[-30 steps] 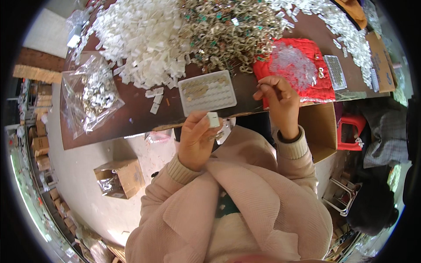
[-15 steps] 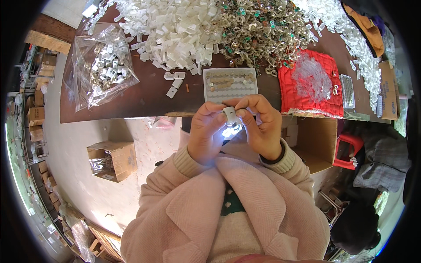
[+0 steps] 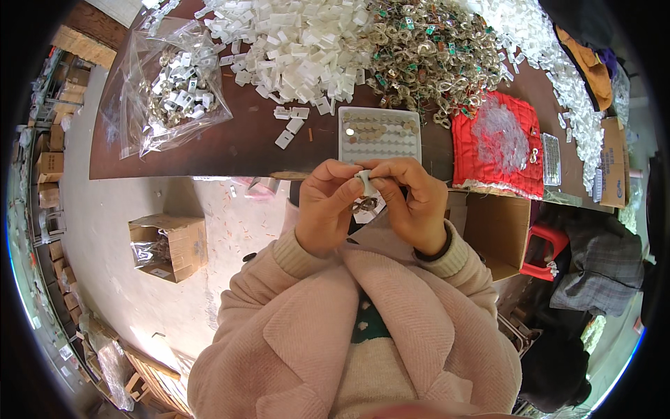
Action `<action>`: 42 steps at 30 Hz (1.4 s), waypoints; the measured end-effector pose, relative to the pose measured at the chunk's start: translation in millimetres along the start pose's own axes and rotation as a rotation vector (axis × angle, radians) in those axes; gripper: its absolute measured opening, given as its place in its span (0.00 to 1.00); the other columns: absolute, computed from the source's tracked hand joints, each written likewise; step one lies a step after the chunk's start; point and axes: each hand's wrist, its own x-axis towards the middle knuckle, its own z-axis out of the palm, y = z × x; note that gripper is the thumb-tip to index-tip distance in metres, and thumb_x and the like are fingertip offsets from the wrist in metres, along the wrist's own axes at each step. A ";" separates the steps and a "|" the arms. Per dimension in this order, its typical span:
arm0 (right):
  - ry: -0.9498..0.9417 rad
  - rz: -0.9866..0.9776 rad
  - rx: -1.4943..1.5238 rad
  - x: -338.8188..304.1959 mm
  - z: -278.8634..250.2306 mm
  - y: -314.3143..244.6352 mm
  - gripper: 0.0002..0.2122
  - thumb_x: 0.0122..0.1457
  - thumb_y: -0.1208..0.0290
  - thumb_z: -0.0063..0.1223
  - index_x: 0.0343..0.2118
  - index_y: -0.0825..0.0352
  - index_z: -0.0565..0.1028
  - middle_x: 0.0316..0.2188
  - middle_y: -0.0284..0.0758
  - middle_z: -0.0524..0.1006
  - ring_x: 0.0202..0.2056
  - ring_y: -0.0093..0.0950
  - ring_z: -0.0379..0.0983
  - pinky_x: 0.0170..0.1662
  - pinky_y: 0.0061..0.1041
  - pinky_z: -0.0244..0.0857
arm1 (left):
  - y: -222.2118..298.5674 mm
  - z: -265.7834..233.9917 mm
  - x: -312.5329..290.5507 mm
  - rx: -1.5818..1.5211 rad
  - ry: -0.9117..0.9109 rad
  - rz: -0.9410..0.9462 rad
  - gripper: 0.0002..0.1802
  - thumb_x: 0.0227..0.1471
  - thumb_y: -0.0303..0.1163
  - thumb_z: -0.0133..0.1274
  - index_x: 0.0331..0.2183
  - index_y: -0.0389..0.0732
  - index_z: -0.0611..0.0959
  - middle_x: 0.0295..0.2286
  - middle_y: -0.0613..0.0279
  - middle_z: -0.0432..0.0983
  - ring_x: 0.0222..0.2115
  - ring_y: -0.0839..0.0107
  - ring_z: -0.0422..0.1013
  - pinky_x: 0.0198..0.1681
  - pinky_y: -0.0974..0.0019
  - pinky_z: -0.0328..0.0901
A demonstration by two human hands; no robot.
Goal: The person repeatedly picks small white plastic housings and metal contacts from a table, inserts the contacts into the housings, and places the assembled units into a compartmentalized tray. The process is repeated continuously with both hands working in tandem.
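Close to the table's front edge, both my hands pinch a small white plastic case between them. My left hand grips its left side with thumb and fingers. On the other side, my right hand has its thumb and bent fingers closed against it. A small coil of thin wire hangs below the case, between my palms; it shows no glow. Just beyond my fingers, a white tray holds round button cells in its far rows. My fingertips hide part of the case.
The brown table bears a heap of white cases and a pile of wire light strings. At left lies a clear bag of finished-looking pieces; at right, a red cloth. Cardboard boxes stand below.
The bright glow under the case has gone out, and the wire coil now shows dull. My hands have turned the case slightly. The view has shifted a little.
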 end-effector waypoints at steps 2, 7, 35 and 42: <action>-0.028 0.064 0.075 2.6 -0.3 -0.2 0.06 0.56 0.84 0.54 0.35 0.67 0.75 0.36 0.39 0.82 0.34 0.30 0.81 0.36 0.22 0.74 | 2.2 -5.8 0.9 -0.036 -0.027 -0.011 0.07 0.56 0.21 0.56 0.38 0.38 0.78 0.41 0.56 0.78 0.41 0.73 0.74 0.48 0.69 0.68; -0.127 -0.035 -0.065 8.1 -3.0 -3.1 0.06 0.57 0.84 0.54 0.35 0.68 0.75 0.35 0.40 0.81 0.34 0.32 0.81 0.37 0.23 0.74 | 5.2 -15.5 -2.3 -0.013 -0.026 -0.017 0.07 0.55 0.21 0.57 0.38 0.37 0.78 0.38 0.58 0.79 0.38 0.75 0.74 0.44 0.70 0.69; -0.197 -0.184 -0.969 65.7 111.0 40.3 0.11 0.46 0.84 0.52 0.33 0.65 0.69 0.33 0.38 0.73 0.39 0.39 0.73 0.42 0.36 0.68 | 97.5 -72.8 4.8 0.401 0.377 0.155 0.07 0.60 0.30 0.51 0.36 0.36 0.77 0.30 0.60 0.75 0.23 0.74 0.70 0.22 0.73 0.62; -0.179 -0.418 -0.815 66.3 89.0 25.6 0.11 0.46 0.80 0.52 0.36 0.65 0.72 0.35 0.36 0.75 0.37 0.36 0.73 0.41 0.34 0.66 | 100.6 -69.7 3.5 0.366 0.339 0.079 0.10 0.61 0.35 0.50 0.36 0.37 0.77 0.29 0.59 0.76 0.21 0.73 0.70 0.22 0.72 0.63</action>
